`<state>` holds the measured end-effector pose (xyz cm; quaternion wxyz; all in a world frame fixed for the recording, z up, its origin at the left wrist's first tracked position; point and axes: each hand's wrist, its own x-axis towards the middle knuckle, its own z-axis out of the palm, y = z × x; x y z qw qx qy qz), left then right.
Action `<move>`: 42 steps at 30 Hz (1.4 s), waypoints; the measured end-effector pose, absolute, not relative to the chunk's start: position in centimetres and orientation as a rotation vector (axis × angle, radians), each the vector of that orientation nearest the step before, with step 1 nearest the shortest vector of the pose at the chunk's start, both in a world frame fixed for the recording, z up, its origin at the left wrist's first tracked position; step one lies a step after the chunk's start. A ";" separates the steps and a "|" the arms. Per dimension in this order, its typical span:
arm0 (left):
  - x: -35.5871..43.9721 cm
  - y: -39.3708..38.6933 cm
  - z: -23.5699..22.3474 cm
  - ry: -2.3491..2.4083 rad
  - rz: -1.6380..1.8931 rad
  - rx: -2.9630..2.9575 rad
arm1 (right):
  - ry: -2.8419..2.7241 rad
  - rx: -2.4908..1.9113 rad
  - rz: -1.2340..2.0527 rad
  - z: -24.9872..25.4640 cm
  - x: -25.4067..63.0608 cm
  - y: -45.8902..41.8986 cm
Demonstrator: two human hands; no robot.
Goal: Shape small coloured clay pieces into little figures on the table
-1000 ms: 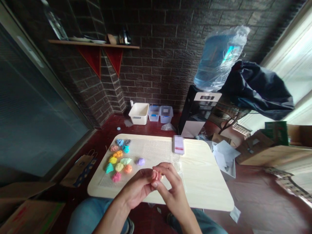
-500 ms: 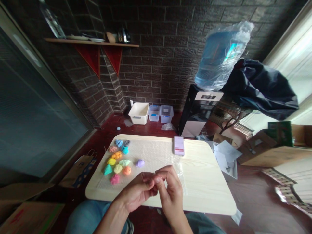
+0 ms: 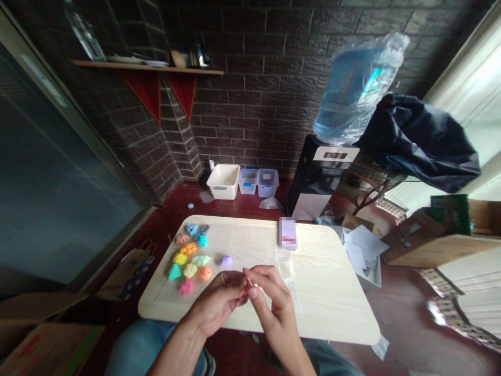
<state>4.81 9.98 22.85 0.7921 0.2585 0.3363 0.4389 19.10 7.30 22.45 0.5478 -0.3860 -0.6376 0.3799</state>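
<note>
My left hand [image 3: 219, 302] and my right hand [image 3: 274, 298] meet above the near edge of the table. Between their pinched fingertips shows a small pale piece [image 3: 255, 285], mostly covered by the fingers; its kind is too small to tell. Both hands are closed, the right thumb and forefinger pressing on it from the right, the left fingers from the left. Beyond the left hand lies a lump of purple modelling clay [image 3: 226, 260]. Further left sit several more clay lumps, among them an orange one [image 3: 204, 273], a pink one [image 3: 186, 285] and a green one [image 3: 174, 271].
Bubble wrap [image 3: 250, 240] covers the left and middle of the pale table [image 3: 332, 292]. A blurred-out lilac box [image 3: 288, 233] stands at its far edge. Behind are storage bins [image 3: 224, 183] and a water dispenser [image 3: 323, 172]. Cardboard boxes [image 3: 434, 245] stand at right.
My right fingers have shifted and parted slightly at the tips, so the small pale piece now shows between them. The left hand has turned and risen a little. The clay lumps stay put.
</note>
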 end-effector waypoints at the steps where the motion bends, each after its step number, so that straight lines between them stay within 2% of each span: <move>1: 4.6 10.0 22.9 0.717 0.932 0.609 | -1.494 -0.904 0.965 22.7 19.2 7.3; 5: 4.1 10.0 22.7 0.691 0.867 0.741 | -1.443 -0.860 1.178 23.5 19.7 7.4; 8: 4.2 9.9 22.5 0.697 0.840 0.733 | -1.436 -0.866 1.193 23.7 19.9 7.3; 15: 4.8 9.5 22.4 0.764 0.838 0.746 | -1.513 -0.986 0.896 22.9 19.5 7.1; 22: 4.5 9.7 22.6 0.863 0.813 0.786 | -1.645 -1.167 0.461 21.7 19.3 6.7; 27: 4.2 9.8 22.7 0.859 0.851 0.744 | -1.772 -1.166 0.353 21.2 19.5 6.6; 42: 2.8 8.8 23.9 0.830 0.805 0.983 | -1.554 -1.070 0.848 22.7 19.1 5.9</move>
